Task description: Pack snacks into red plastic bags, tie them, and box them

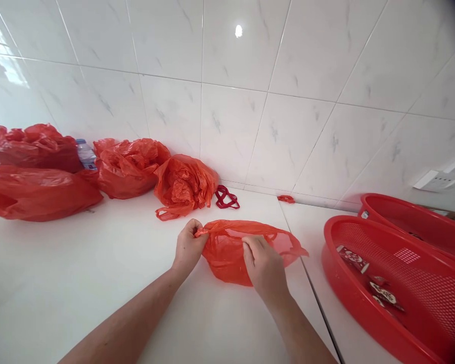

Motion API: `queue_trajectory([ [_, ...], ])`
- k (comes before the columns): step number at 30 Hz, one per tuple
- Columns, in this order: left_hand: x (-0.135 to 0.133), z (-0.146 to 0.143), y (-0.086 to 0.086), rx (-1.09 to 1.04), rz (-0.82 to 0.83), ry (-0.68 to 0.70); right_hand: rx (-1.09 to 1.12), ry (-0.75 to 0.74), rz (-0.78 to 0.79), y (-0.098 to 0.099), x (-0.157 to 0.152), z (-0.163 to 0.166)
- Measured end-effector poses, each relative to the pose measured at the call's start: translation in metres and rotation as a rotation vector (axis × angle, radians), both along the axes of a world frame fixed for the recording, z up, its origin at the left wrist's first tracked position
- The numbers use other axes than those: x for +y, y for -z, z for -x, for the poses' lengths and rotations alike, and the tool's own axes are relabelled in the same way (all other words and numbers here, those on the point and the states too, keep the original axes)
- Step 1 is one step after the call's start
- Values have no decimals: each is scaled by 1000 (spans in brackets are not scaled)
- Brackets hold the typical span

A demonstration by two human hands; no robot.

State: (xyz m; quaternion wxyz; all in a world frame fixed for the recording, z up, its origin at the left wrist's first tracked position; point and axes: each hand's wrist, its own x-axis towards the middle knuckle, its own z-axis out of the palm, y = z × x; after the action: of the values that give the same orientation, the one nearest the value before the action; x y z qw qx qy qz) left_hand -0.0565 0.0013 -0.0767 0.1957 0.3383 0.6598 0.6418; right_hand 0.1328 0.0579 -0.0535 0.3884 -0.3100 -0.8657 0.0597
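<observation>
A red plastic bag (227, 253) lies on the white counter (98, 283) in front of me, its mouth held open. My left hand (187, 247) is closed, pinching the bag's left rim. My right hand (263, 265) is closed over the near rim, fingers curled on the plastic. What is inside the bag does not show.
Several filled red plastic bags (129, 167) sit along the tiled wall at the back left, with a water bottle (85, 153) between them. A dark red ribbon loop (226, 197) lies by the wall. Two red mesh baskets (398, 283) stand at the right, with small packets (384, 293) inside.
</observation>
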Motion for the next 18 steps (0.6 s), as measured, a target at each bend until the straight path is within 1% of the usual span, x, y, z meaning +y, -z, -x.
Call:
queue_trajectory([
  [3,0,6,-3,-235,-21,49,-241,263,192,13,22,-4],
  [4,1,9,-5,-326,-20,68,-288,311,251,15,29,-8],
  [6,0,17,-11,-450,-18,148,-314,323,345,17,38,-14],
  [7,0,20,-15,-459,-26,212,-300,298,374,17,40,-16],
  [8,-2,21,-19,-426,-43,280,-282,265,389,17,41,-18],
  [9,-4,21,-23,-350,-70,323,-273,238,393,18,41,-18],
  [10,-7,19,-27,-234,-109,313,-277,225,390,19,41,-18],
  [11,-10,14,-31,-80,-159,247,-292,229,378,21,41,-17],
  [12,-15,8,-33,108,-216,144,-314,243,359,23,41,-16],
  [13,-20,0,-35,315,-276,39,-338,256,342,25,41,-15],
  [14,-24,-8,-36,527,-336,-19,-359,262,330,26,41,-13],
  [15,-28,-18,-36,731,-379,3,-371,248,325,27,41,-12],
  [16,-31,-27,-36,909,-388,100,-374,213,330,27,40,-11],
  [17,-32,-35,-35,1053,-354,240,-372,162,343,27,38,-11],
  [18,-31,-42,-35,1158,-279,373,-367,97,363,25,35,-10],
])
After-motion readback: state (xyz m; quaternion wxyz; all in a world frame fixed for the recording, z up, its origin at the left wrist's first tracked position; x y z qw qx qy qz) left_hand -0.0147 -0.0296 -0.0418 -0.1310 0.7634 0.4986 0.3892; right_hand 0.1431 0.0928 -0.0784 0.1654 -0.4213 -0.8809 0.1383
